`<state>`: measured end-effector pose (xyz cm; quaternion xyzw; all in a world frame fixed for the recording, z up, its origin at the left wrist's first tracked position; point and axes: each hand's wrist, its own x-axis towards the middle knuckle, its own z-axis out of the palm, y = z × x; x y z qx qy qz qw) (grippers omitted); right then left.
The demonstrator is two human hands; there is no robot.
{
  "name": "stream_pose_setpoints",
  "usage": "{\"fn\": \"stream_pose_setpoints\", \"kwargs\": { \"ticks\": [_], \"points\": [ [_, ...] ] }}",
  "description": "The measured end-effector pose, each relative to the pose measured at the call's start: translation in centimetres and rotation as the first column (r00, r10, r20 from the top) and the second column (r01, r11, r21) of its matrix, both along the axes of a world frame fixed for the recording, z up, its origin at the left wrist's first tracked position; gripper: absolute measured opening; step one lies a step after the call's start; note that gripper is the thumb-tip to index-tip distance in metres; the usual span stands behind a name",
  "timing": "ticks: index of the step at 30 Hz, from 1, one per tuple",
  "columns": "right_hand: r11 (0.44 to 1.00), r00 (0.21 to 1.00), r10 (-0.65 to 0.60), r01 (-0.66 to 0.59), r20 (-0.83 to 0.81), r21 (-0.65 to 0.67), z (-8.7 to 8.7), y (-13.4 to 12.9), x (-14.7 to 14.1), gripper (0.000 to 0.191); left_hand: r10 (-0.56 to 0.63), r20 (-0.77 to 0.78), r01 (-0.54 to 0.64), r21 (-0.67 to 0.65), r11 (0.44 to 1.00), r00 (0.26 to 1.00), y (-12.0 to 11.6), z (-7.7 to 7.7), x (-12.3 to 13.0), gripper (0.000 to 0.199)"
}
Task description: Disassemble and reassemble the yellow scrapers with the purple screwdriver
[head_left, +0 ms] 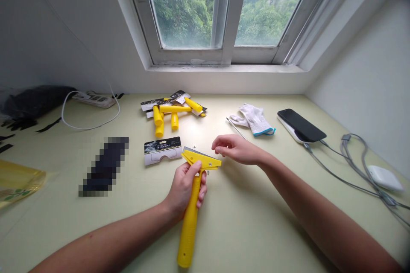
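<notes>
My left hand is wrapped round the neck of a yellow scraper, thumb on its head. The scraper's head points away from me, with a thin blade along its far edge and a screw at its right. My right hand hovers right of the head, fingers curled and thumb near the fingertips; nothing shows clearly between them. Small metal pieces lie on the table, one beyond the head and another just below it. A black and white card lies left of the head.
Several yellow handles with cards lie at the back. A screwdriver, a white glove, a phone and cables are on the right. A power strip, a blurred dark object and yellow packaging are on the left.
</notes>
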<state>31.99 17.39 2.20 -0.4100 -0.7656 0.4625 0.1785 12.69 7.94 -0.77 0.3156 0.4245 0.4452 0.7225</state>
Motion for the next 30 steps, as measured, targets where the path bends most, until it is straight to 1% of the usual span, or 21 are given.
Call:
{"fn": "stream_pose_setpoints", "kwargs": {
  "ticks": [2,4,7,11,15,20,25,30],
  "points": [
    [1.0,1.0,-0.016,0.016,-0.005,0.013,0.4,-0.2,-0.1,0.017,-0.004,-0.004,0.004,-0.001,1.0,1.0,0.0,0.0,0.0,0.032],
    [0.999,0.999,-0.011,0.01,-0.044,-0.032,0.9,-0.5,-0.3,0.018,0.001,0.01,-0.001,-0.01,1.0,1.0,0.0,0.0,0.0,0.032],
    [0.993,0.996,0.035,-0.045,-0.086,-0.11,1.6,-0.9,-0.5,0.024,0.016,0.03,-0.015,-0.029,0.999,0.999,0.0,0.1,0.0,0.032],
    [0.975,0.993,0.097,-0.107,-0.06,-0.194,1.8,-1.5,-1.0,0.03,0.017,0.034,-0.015,-0.051,0.999,0.999,0.0,0.2,0.0,0.032],
    [0.958,0.991,0.103,-0.121,-0.083,-0.26,1.5,-1.8,-1.7,0.023,0.001,0.038,0.001,-0.073,0.997,0.999,0.0,0.3,0.0,0.033],
    [0.945,0.991,0.069,-0.102,-0.116,-0.31,1.7,-1.9,-2.1,0.017,-0.028,0.023,0.029,-0.057,0.998,0.999,0.0,0.2,-0.1,0.037],
    [0.94,0.993,0.067,-0.096,-0.098,-0.327,1.8,-2.0,-2.2,0.013,-0.09,-0.035,0.089,-0.023,0.996,0.995,0.0,-0.2,-0.3,0.04],
    [0.955,0.996,0.049,-0.067,-0.071,-0.29,1.8,-2.1,-2.4,0.01,-0.098,-0.037,0.098,-0.002,0.995,0.995,0.0,-0.3,-0.4,0.041]
  ]
}}
